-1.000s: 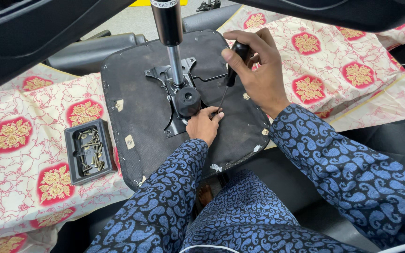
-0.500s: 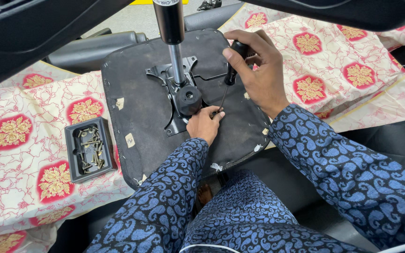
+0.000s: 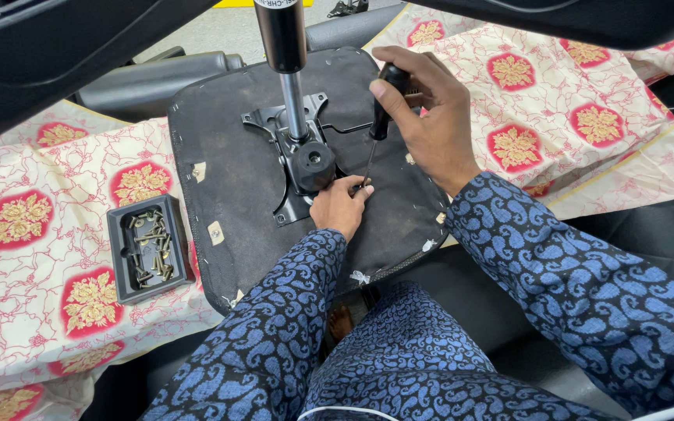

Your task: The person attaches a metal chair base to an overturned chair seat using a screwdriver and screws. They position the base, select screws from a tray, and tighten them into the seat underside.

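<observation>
An upturned black chair seat (image 3: pixel 235 171) lies in front of me with a metal mounting plate (image 3: pixel 294 168) and a gas-lift column (image 3: pixel 284 47) standing up from it. My right hand (image 3: pixel 431 117) grips a black-handled screwdriver (image 3: pixel 376 125), its thin shaft slanting down to the seat beside the plate. My left hand (image 3: pixel 338 206) rests on the seat with fingertips pinched around the screwdriver's tip, right of the round black knob (image 3: pixel 312 160). What sits under the tip is hidden by the fingers.
A small black tray (image 3: pixel 118 269) with several screws lies to the left on a red-and-cream patterned cloth (image 3: pixel 48 257). Black chair parts (image 3: pixel 150 78) lie behind the seat. Dark panels hang over the upper edge of the view.
The two hands and the screwdriver stay at the same spot on the seat; only slight shifts of the right hand's grip show.
</observation>
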